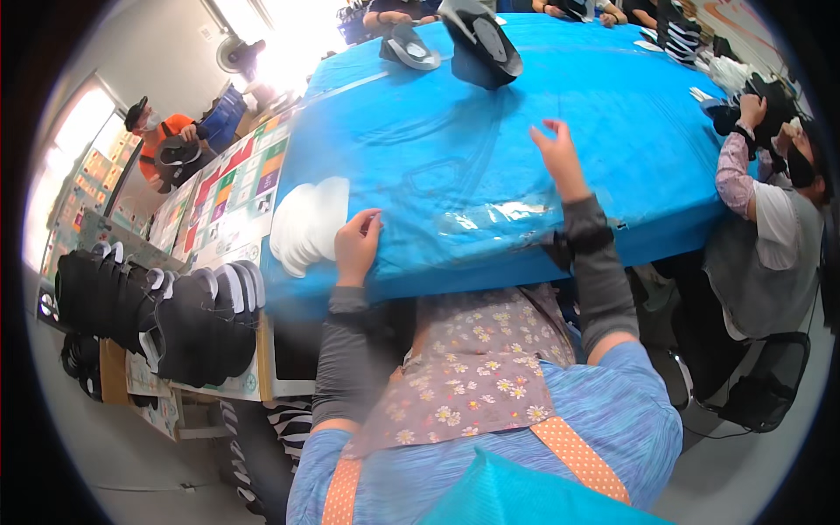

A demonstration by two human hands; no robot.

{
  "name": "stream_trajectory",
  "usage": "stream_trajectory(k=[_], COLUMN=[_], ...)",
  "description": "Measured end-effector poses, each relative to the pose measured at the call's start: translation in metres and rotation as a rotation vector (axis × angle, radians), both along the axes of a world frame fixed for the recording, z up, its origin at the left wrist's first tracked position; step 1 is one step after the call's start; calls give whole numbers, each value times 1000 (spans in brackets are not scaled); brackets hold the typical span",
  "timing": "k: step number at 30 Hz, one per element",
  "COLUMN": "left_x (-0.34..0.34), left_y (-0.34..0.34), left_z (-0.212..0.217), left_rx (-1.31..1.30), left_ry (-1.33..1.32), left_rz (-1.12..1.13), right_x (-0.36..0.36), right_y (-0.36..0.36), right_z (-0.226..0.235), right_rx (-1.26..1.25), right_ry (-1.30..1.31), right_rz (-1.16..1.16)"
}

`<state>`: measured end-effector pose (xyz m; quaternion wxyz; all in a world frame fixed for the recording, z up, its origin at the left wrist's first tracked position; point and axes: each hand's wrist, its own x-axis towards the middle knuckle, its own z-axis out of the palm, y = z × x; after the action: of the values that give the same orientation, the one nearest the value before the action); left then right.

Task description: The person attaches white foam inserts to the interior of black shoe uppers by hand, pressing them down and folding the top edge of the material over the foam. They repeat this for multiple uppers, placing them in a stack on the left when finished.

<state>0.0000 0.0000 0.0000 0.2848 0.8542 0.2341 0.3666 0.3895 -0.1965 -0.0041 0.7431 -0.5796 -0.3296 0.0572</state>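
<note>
My right hand is raised over the blue-covered table, fingers apart and holding nothing. Beyond it, a black cap with a pale inner side stands tilted at the far part of the table, no hand on it; whether it touches the cover I cannot tell. A grey and black cap lies to its left. My left hand is close to the table's near edge, fingers curled in with nothing visible in them. Just left of it lies a fanned stack of white curved pieces.
Rows of black caps stand on a side table at left. A person in orange handles a dark cap beyond it. At right, a person works with dark pieces. More people's hands show along the far edge.
</note>
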Motion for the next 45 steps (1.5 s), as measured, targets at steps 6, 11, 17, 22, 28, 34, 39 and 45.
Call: stream_trajectory(k=[6, 11, 17, 22, 28, 34, 39, 45], left_x=[-9, -1, -9, -3, -8, -9, -6, -1], left_y=[-3, -5, -4, -10, -12, -21, -20, -18], left_z=[2, 1, -2, 1, 9, 21, 18, 20], left_rx=[-61, -46, 33, -45, 153, 180, 185, 167], left_ry=[-3, 16, 44, 41, 86, 79, 83, 95], left_rz=[33, 13, 68, 73, 65, 82, 88, 150], right_x=[39, 96, 122, 159, 154, 174, 221, 260], right_y=[48, 72, 79, 70, 109, 156, 190, 226], right_z=[65, 70, 60, 57, 54, 48, 43, 44], right_rx=[-247, -462, -708, -799, -825, -904, -1092, -1241], right_ry=[-685, -502, -322, -327, -347, -427, -444, -295], right_rz=[-509, -527, -514, -528, -336, -260, -315, -440])
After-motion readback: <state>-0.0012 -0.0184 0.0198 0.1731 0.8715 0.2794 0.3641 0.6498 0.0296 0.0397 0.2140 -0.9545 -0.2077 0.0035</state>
